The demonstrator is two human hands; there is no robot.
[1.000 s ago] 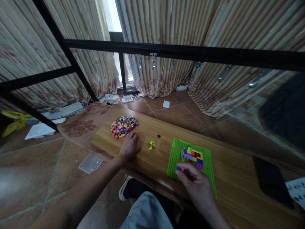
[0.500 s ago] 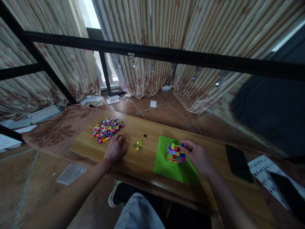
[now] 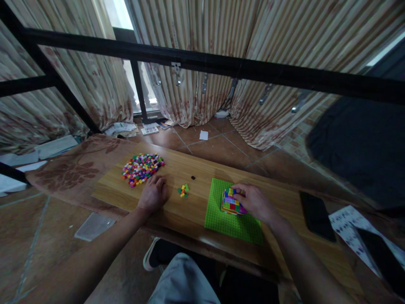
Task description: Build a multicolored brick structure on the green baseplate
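Note:
A small block of multicoloured toy building bricks (image 3: 231, 202) stands on a bright green studded baseplate (image 3: 217, 221). My right hand (image 3: 253, 202) reaches over it from the right, thumb and fingers drawn together at its top far edge. The hand covers the block's right side, and anything between the fingertips is hidden. My left hand (image 3: 153, 195) rests on the table with curled fingers, just below a large pile of loose mixed bricks (image 3: 142, 168); its palm cannot be seen. Between the hands lie a little group of yellow, orange and green bricks (image 3: 183, 191) and one black brick (image 3: 193, 177).
The wooden table (image 3: 190, 211) carries a dark phone-like slab (image 3: 316, 215) on the right. Beyond it are a printed sheet (image 3: 348, 219) and another dark device (image 3: 376, 249). A black metal rail (image 3: 202, 59) with hooks crosses in front of the curtains (image 3: 209, 25).
My right hand has shifted left and slightly away from me, from the block's right corner onto its top. My left hand stays by the pile. The view has tilted slightly.

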